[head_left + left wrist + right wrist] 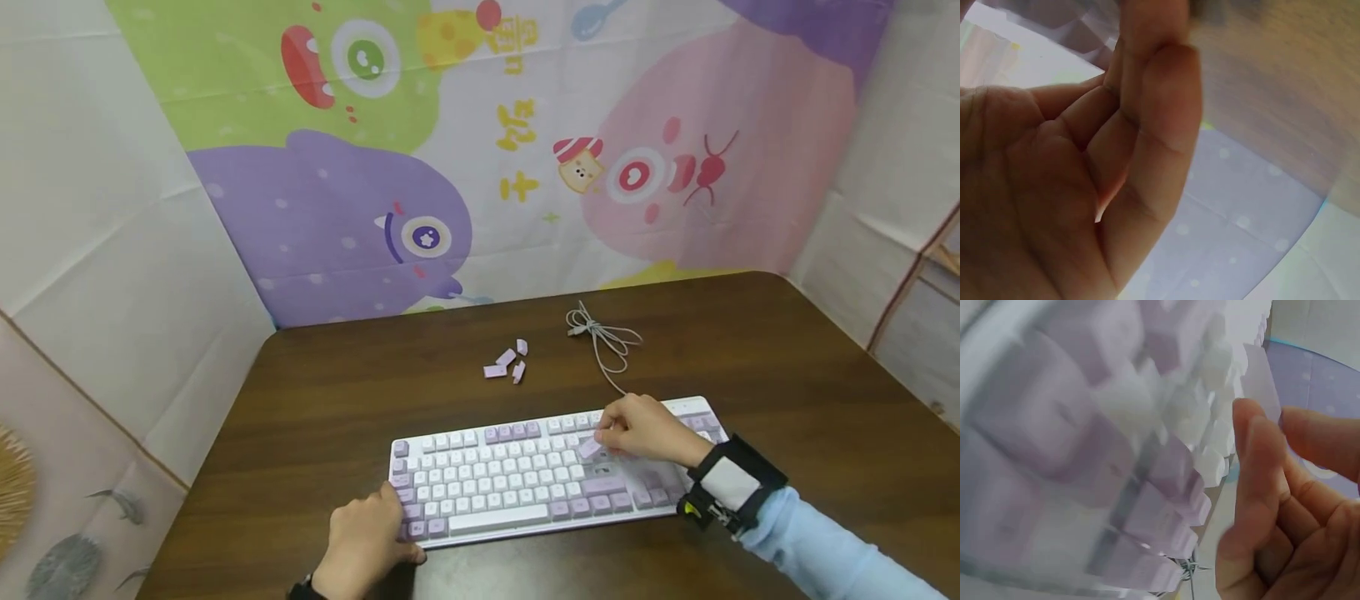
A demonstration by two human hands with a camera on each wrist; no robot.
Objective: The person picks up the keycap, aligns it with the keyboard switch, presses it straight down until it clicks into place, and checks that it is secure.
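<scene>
A white and lilac keyboard lies on the brown table. My left hand grips its left front corner, thumb at the front edge and fingers along the left side. In the left wrist view that hand's curled fingers hide most of the corner. My right hand pinches a lilac keycap between thumb and fingertips, over the right part of the main keys. The right wrist view has this keycap held up at the fingertips. Just in front of it, a key position has no cap.
Several loose lilac keycaps lie behind the keyboard. A bundled white cable runs from the keyboard's back edge. A cartoon-print cloth hangs behind the table, with pale cloth walls at the sides.
</scene>
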